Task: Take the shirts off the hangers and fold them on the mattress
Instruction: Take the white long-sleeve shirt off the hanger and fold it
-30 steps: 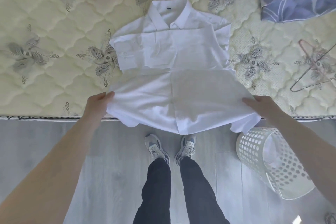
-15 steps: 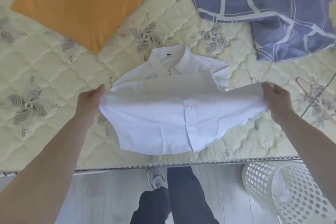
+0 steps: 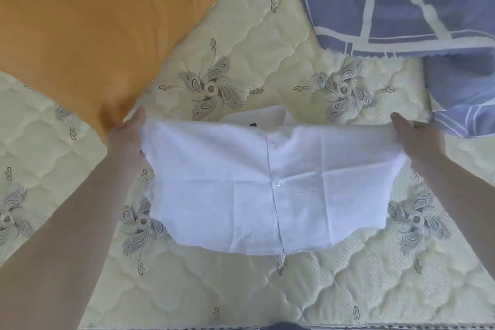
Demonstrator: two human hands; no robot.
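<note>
Mid-fold. Our left hand (image 3: pixel 126 139) and right hand (image 3: pixel 417 139) each pinch a hem corner of the white shirt (image 3: pixel 267 182), lifted over the mattress (image 3: pixel 241 289), with the hem near the collar (image 3: pixel 254 118). Next, we judge: lay the hem square at the collar, release, smooth.

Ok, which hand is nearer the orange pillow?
Left. The left hand grips the white shirt right by the lower corner of the orange pillow; the right hand grips its opposite edge beside the blue bedding.
</note>
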